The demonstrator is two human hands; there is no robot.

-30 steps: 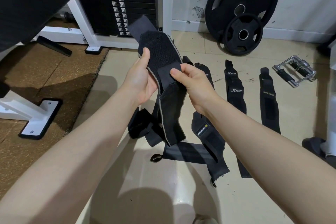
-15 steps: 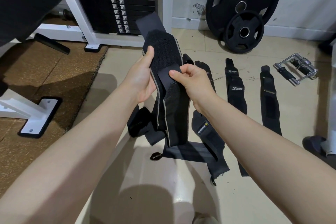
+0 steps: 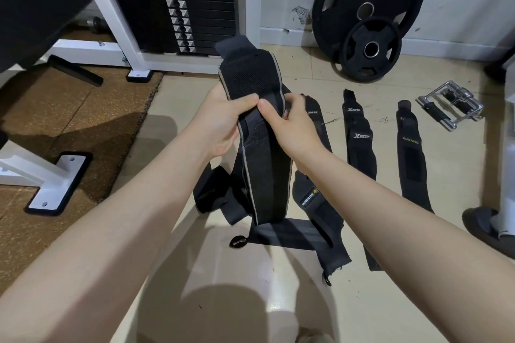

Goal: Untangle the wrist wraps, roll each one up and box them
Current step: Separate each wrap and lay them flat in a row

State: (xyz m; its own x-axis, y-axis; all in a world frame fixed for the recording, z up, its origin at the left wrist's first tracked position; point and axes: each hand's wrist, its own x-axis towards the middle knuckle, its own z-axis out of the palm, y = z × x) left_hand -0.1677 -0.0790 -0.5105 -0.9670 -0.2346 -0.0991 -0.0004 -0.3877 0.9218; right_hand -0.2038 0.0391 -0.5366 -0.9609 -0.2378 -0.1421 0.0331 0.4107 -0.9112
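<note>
Left hand (image 3: 220, 122) and right hand (image 3: 292, 125) both pinch a black grey-edged fabric wrist wrap (image 3: 262, 164) held up above the beige tiled floor (image 3: 223, 273), other black wraps (image 3: 359, 145) lying flat there.

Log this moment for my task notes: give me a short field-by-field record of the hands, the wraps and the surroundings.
left hand: grips the held wrist wrap at its left edge, thumb on the front
right hand: pinches the same wrap from the right
held wrap state: raised off the floor, grey-edged, lower end hanging, not rolled
laid-out wraps: Xtep wrap and Xueting wrap flat on the floor, apart
tangle: more straps beneath the held one
box: none in view
background: weight plates against the wall; cable handle
</note>
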